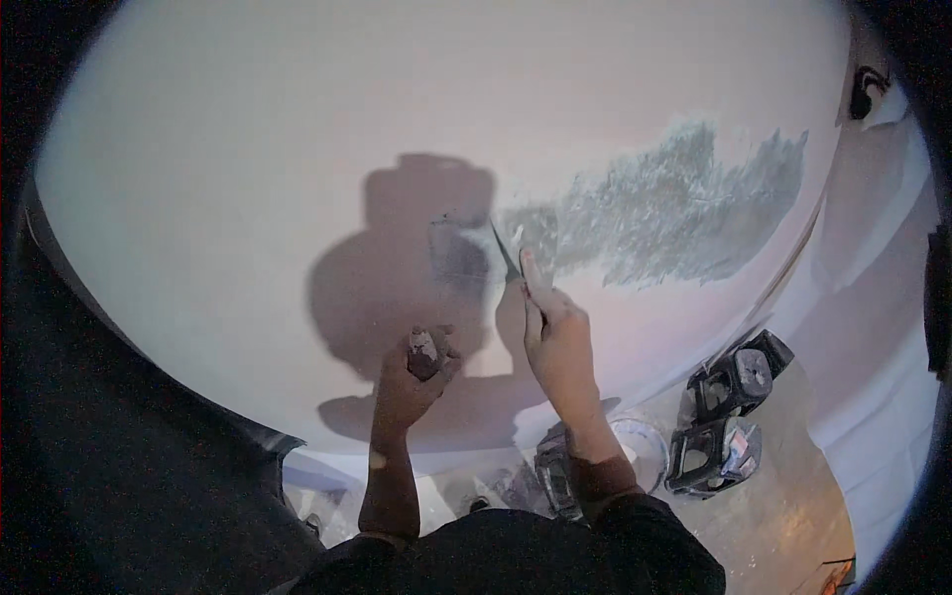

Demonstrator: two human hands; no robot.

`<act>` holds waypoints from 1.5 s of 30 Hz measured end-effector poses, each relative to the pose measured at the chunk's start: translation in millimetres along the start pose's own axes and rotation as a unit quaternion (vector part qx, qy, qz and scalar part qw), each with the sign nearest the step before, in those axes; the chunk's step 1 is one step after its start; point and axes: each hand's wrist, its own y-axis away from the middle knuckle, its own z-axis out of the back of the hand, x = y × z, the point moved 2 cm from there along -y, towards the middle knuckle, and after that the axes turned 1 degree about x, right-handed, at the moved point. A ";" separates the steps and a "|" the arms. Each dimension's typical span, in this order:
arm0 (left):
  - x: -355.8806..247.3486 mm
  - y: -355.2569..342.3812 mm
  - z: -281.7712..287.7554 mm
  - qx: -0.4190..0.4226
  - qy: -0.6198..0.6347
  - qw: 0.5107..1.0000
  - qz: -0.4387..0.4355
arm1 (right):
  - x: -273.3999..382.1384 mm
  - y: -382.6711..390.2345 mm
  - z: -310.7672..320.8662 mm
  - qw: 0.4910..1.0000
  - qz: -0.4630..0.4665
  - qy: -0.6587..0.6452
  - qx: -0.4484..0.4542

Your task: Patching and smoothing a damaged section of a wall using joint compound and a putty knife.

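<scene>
A pale, smooth wall (248, 119) fills most of the view. My right hand (560, 347) grips a putty knife (508, 250), with the index finger stretched along it and the blade against the wall. Right of the blade spreads a rough grey patch of filler (684, 203). A smaller grey square patch (458, 248) lies to its left, inside my shadow. Lower left, my left hand (405, 389) is closed around a dark, rounded object smeared with whitish filler (423, 347); its kind cannot be made out.
Two black plastic step stools (739, 382), spattered with white, stand on the floor at lower right. A white-rimmed bucket (643, 451) sits beside them, partly behind my right forearm. White sheeting (873, 297) hangs at the right; dark cloth (129, 446) covers the lower left.
</scene>
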 end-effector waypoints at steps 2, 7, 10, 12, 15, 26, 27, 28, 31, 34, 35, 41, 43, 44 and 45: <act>3.3 1.3 3.0 -0.020 0.009 0.994 0.109 | -3.2 4.3 -6.4 1.000 -0.003 0.008 0.002; -2.1 -3.8 1.6 -0.025 0.013 0.995 0.096 | 7.1 -14.0 10.5 0.999 -0.031 0.005 0.016; 2.9 1.2 -3.0 -0.085 -0.007 0.990 0.115 | -12.5 9.4 -7.0 0.999 -0.011 0.034 0.008; 7.2 2.7 -5.1 -0.128 -0.020 0.983 0.133 | -14.3 13.1 -3.6 0.999 -0.006 0.022 0.022; 6.0 2.2 -1.5 -0.160 0.027 0.978 0.134 | -12.6 -6.2 11.8 0.999 -0.017 0.019 0.024; 2.8 14.4 -10.0 -0.208 -0.011 0.974 0.087 | -20.2 4.1 17.9 0.999 -0.021 0.029 0.018; 12.8 15.4 -10.6 -0.204 -0.011 0.975 0.084 | -18.8 1.7 19.4 0.999 -0.020 0.026 -0.011; 26.8 16.7 -11.4 -0.200 -0.055 0.977 0.044 | -16.8 -0.4 18.6 0.999 -0.016 0.019 -0.036; 25.2 18.1 -21.6 -0.154 -0.044 0.987 0.000 | -45.7 24.7 6.7 0.999 -0.041 0.009 -0.003; 36.7 27.3 -30.5 -0.128 0.110 0.986 0.008 | -48.6 41.7 19.5 0.997 -0.058 -0.023 0.044; 46.7 31.4 -31.1 -0.140 0.212 0.967 0.020 | -46.6 49.1 20.6 0.997 -0.053 -0.025 0.043; 13.2 43.2 -97.4 0.012 0.469 0.871 0.148 | -51.3 73.2 27.1 0.989 -0.111 -0.081 0.059; 7.5 43.0 -115.6 0.032 0.427 0.898 0.101 | -58.1 77.5 29.0 0.983 -0.113 -0.118 0.085; 12.6 43.5 -122.3 0.067 0.423 0.899 0.094 | -63.5 81.4 29.7 0.983 -0.116 -0.116 0.084; 17.3 44.3 -129.6 0.102 0.419 0.898 0.085 | -69.0 85.5 30.8 0.990 -0.071 -0.074 0.092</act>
